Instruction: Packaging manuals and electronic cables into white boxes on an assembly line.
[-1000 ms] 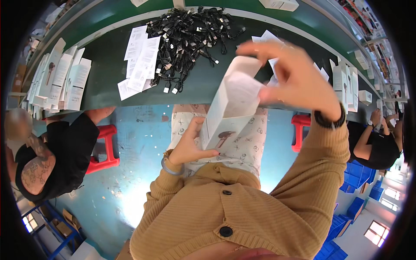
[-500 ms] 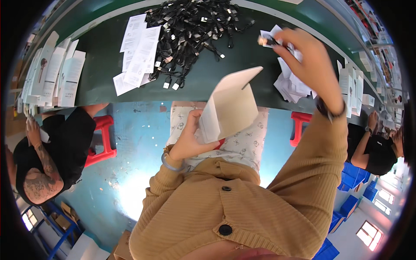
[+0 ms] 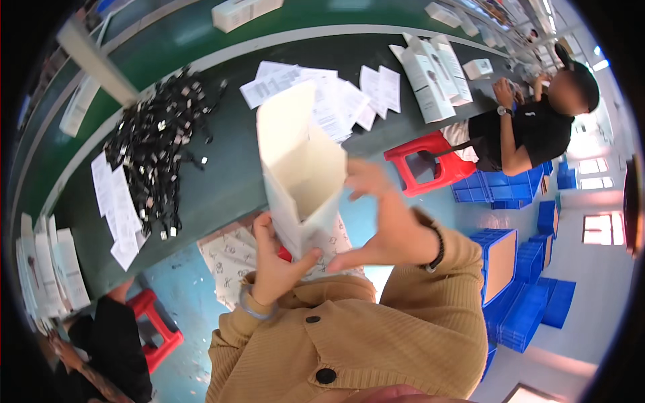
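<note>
A white carton (image 3: 302, 195) with its top flap raised stands tilted in front of me, mouth toward me. My left hand (image 3: 275, 265) grips its lower left side, thumb across the near face. At the carton's right side, my right hand (image 3: 393, 225) has thumb and fingers spread apart, slightly blurred, with nothing visible between them. Whether its fingertips touch the carton I cannot tell. Pale inner walls show through the mouth; the bottom is hidden. Beyond the carton lie printed leaflets (image 3: 329, 101) on the dark green table (image 3: 222, 161).
Black cables (image 3: 161, 134) are heaped left, beside more leaflets (image 3: 111, 195). White cartons stand at the far left (image 3: 50, 262) and right (image 3: 430, 77). A co-worker (image 3: 531, 121) sits at right near a red stool (image 3: 430, 161); another person (image 3: 101, 336) is at lower left. Blue crates (image 3: 517, 302) stand at right.
The view has turned rightward. My right hand has come from over the leaflets to the carton's side; the black cable it held no longer shows in it. My left hand still holds the carton.
</note>
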The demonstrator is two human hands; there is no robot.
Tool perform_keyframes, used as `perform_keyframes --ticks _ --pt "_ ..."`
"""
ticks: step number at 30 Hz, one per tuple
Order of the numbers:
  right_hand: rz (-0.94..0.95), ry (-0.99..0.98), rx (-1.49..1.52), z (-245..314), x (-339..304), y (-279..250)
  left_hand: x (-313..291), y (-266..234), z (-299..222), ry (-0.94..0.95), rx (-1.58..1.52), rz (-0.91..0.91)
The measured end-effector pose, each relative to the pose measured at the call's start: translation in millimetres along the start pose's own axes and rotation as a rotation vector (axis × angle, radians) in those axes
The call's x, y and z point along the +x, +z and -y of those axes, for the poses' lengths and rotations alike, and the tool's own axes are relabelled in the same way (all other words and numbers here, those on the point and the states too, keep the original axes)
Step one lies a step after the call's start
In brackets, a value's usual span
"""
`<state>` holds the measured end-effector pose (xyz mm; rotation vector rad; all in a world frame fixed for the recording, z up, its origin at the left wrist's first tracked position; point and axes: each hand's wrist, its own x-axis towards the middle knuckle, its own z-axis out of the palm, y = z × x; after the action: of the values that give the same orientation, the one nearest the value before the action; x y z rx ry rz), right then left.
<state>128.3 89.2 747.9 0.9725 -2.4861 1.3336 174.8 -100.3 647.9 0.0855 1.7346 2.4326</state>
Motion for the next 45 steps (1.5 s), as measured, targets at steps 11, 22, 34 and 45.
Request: perform_keyframes --ticks 11,22,34,45 --pt "-0.494 0.322 -0.561 -128.6 54.1 -153.6 18.8 34.4 9.5 -0.007 0.172 0.27" --pt "-0.375 -0.022 -1.13 -224.2 64.5 -174.1 -24.2 -79.3 -3.0 -0.054 0.319 -0.001" --pt "0.109 0.107 -0.803 -209.7 -10.7 -82.9 -69.1 -320.9 -163.0 0.536 1.987 -1.193" --pt "-0.025 0.014 -0.674 -194.0 -25.5 -77.2 -63.4 -517.1 -149.5 -0.622 2.087 -0.85"
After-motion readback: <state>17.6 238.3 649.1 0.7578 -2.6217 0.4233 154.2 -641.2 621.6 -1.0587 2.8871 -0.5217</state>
